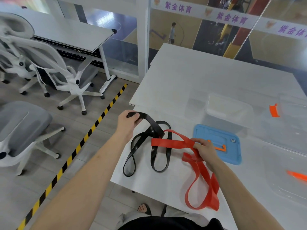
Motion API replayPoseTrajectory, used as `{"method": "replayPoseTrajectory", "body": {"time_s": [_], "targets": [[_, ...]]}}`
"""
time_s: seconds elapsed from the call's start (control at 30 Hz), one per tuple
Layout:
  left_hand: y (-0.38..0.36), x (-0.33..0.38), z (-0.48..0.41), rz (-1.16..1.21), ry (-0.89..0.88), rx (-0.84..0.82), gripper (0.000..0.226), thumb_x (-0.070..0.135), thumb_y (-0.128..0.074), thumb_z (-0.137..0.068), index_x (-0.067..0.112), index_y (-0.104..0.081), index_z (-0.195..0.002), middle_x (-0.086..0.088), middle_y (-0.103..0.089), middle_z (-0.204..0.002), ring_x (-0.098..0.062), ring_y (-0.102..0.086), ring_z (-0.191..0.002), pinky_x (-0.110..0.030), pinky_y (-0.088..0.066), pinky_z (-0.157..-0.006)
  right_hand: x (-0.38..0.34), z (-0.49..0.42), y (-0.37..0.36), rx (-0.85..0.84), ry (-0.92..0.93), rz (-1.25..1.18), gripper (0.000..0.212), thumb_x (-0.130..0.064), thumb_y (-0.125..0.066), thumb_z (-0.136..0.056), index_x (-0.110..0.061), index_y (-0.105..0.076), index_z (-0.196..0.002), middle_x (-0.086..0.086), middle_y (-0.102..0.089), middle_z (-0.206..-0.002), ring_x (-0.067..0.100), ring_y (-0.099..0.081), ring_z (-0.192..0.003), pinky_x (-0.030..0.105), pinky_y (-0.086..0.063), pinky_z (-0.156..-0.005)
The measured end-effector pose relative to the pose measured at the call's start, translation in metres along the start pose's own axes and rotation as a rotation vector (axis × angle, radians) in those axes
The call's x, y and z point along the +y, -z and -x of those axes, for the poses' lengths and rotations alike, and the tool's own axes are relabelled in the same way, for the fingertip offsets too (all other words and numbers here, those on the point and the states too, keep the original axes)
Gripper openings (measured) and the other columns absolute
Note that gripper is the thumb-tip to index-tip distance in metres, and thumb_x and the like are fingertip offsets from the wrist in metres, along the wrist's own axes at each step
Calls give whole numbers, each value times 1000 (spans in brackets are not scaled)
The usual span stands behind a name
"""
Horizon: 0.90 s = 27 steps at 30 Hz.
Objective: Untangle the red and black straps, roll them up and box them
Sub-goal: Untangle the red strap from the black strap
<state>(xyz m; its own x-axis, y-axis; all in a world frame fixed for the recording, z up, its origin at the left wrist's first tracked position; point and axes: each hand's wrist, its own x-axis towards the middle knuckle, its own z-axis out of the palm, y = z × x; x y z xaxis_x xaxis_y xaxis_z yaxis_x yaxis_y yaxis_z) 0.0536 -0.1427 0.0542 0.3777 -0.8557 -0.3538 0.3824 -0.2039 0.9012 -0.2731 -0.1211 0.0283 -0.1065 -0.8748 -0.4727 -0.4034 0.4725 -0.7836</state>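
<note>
A black strap (153, 156) lies in loops on the white table (191, 77), and my left hand (127, 122) grips one end of it, lifted above the table's left edge. A red strap (171, 142) crosses over and through the black loops near the middle. My right hand (205, 148) pinches the red strap where it folds, and the rest of the red strap trails in loops toward the near edge. A clear plastic box (228, 108) stands farther back, and its blue lid (217, 143) lies flat beside my right hand.
Another clear container with an orange clip (275, 111) sits at the right, and an orange piece (298, 175) lies near the right edge. Office chairs (54, 67) and a yellow-black floor stripe (79, 143) are to the left. A glass wall runs behind the table.
</note>
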Motion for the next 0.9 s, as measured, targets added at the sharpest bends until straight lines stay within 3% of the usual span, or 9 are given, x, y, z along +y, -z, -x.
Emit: {"method": "replayPoseTrajectory", "body": {"time_s": [0.17,0.27,0.33,0.53,0.73,0.9], "targets": [[-14,30,5,207,-93,-108,14,-12,-54,-100,-3,-62,-108,-19,-68,-111,-27,-72,-103,-29,-62,-87,14,-2,-12,6,-20,105,32,-6,-58,-94,-25,-74,-114,2,-70,-76,15,-58,-59,23,-49,-56],[-24,48,2,325,-106,-146,14,-11,-55,-100,0,-63,-102,-20,-69,-113,-29,-72,-105,-33,-61,-91,30,-3,-18,-47,-25,262,32,-9,-61,-93,-25,-76,-115,5,-77,-99,19,-67,-79,30,-54,-74],[-31,57,1,334,-119,-168,14,-10,-56,-100,1,-64,-101,-20,-69,-113,-29,-73,-105,-33,-61,-90,38,-3,-21,-85,-50,313,29,-12,-61,-95,-24,-76,-116,7,-77,-110,21,-69,-88,33,-56,-85],[-32,45,6,230,-76,-215,14,-11,-55,-99,1,-61,-102,-21,-67,-115,-31,-72,-105,-29,-62,-84,40,-8,-25,-78,-76,294,29,-18,-55,-102,-18,-74,-125,5,-73,-113,24,-68,-103,34,-53,-94],[-24,29,5,274,18,-192,25,-12,-57,-99,5,-56,-117,-17,-67,-113,-26,-73,-101,-34,-63,-91,39,-11,-26,-113,-61,247,27,-34,-60,-102,-21,-74,-121,3,-78,-106,22,-74,-96,36,-59,-88],[-21,4,7,164,174,-159,44,-14,-56,-98,2,-46,-138,-17,-62,-107,-28,-69,-100,-31,-64,-85,33,-11,-30,-107,-42,185,24,-22,-61,-98,-21,-76,-116,6,-80,-95,29,-77,-90,40,-62,-83]]}}
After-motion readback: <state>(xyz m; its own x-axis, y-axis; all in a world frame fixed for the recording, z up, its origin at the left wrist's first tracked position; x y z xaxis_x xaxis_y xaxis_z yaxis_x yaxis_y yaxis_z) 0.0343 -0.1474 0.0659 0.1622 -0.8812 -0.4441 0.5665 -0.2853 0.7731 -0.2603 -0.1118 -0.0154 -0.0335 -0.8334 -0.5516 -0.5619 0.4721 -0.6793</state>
